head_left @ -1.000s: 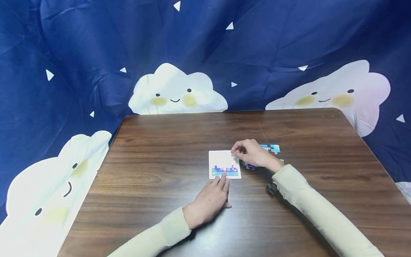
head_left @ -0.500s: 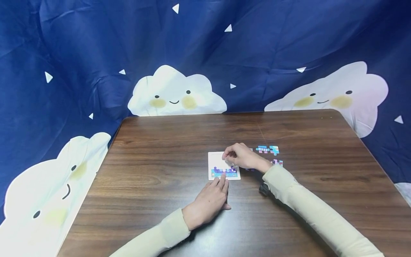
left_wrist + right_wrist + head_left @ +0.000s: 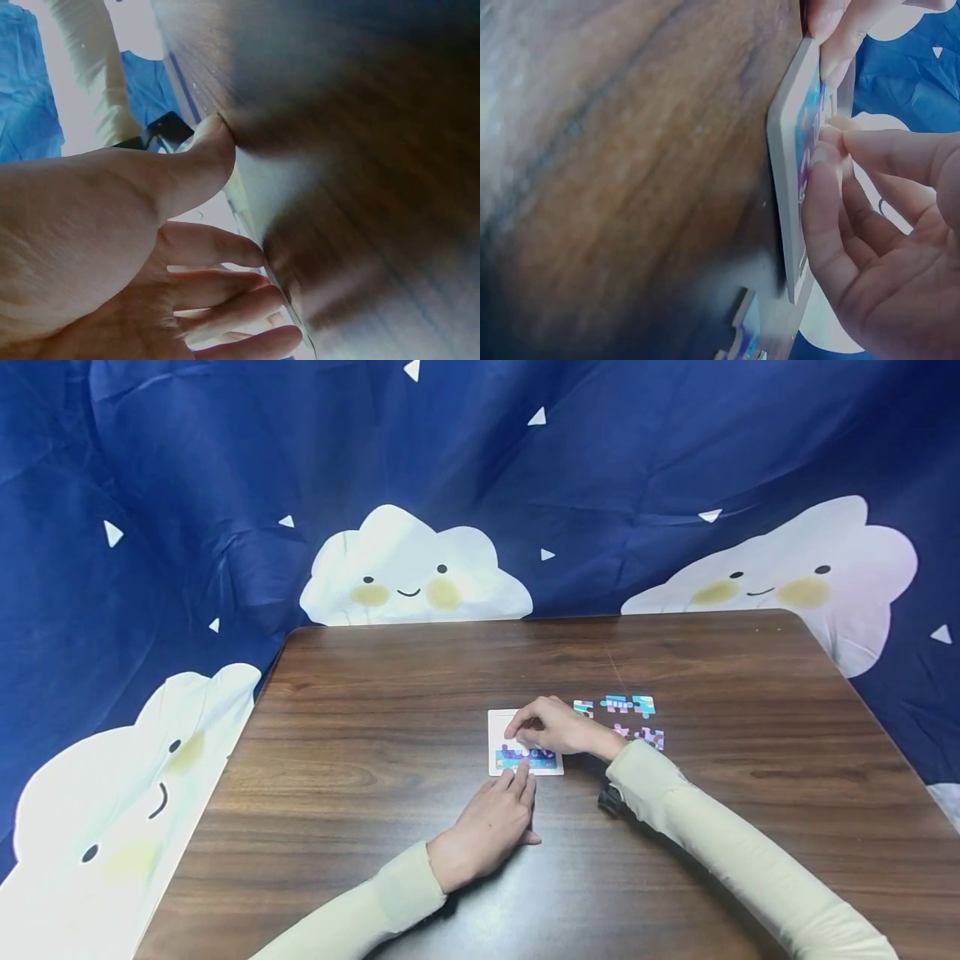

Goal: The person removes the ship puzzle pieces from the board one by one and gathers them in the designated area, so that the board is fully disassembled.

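Note:
A white-framed puzzle board (image 3: 492, 727) lies on the table, its lower part filled with blue and purple picture pieces. My left hand (image 3: 487, 822) rests on its near edge with fingers extended; in the left wrist view, the left hand's fingers (image 3: 225, 300) lie along the frame edge and the thumb touches the tabletop. Over the middle of the board is my right hand (image 3: 558, 727), thumb and index finger pinching a small puzzle piece mostly hidden by the fingertips. The right wrist view has the right hand (image 3: 885, 217) close against the board's picture side.
Several loose puzzle pieces (image 3: 643, 706) lie on the brown wooden table (image 3: 360, 743), right of the board. A blue curtain (image 3: 585, 468) with white clouds hangs behind and beside the table. A dark wrist camera (image 3: 611, 802) sits under the right wrist.
My right hand has moved left and slightly nearer, from the board's upper right corner to its middle. Loose pieces formerly behind the hand now show. My left hand has stayed in place.

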Demonstrator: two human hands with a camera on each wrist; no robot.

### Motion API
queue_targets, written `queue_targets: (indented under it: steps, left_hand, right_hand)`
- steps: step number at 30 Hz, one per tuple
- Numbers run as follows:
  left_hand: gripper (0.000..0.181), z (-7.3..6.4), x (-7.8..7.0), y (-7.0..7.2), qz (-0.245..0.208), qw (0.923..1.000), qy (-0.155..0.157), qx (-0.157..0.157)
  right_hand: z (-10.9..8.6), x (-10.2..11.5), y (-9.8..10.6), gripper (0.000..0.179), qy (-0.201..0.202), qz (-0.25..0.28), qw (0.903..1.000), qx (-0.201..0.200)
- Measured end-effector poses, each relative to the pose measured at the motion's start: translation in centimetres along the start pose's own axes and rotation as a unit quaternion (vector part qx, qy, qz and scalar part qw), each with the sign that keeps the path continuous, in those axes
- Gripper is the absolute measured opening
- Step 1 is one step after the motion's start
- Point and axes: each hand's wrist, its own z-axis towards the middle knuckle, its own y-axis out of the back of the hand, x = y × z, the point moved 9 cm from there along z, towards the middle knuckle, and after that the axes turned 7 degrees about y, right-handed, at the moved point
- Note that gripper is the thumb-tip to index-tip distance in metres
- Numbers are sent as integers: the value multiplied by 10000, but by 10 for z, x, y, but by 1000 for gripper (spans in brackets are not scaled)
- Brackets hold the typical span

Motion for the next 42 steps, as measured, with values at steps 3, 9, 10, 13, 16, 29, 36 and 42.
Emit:
queue_targets:
  steps: [3, 9, 10, 13, 16, 29, 36, 42]
  left_hand:
    - [80, 0, 0, -1, -86, 9999, 17, 96]
    - [80, -1, 0, -3, -138, 9997, 19, 199]
    - [80, -1, 0, -3, -128, 9997, 23, 192]
    - [80, 0, 1, -3, -95, 9998, 32, 173]
    - [80, 0, 1, -3, -76, 9998, 45, 177]
    - [81, 0, 2, -3, -132, 9996, 76, 227]
    - [81, 0, 2, -1, -195, 9996, 97, 201]
    - [80, 0, 2, -2, -224, 9993, 133, 275]
  right_hand:
    - [0, 2, -1, 18, -34, 10, 10000, 86]
    - [-1, 7, -3, 19, -106, 58, 9994, 314]
    - [-1, 7, -3, 19, -113, 73, 9993, 338]
    - [-1, 7, -4, 19, -131, 157, 9991, 380]
    - [-1, 6, -5, 18, -135, 296, 9985, 433]
    - [0, 2, -6, 16, -120, 972, 9940, 486]
    - [0, 0, -7, 10, -251, 1508, 9872, 461]
    - [0, -3, -8, 10, -299, 1733, 9837, 366]
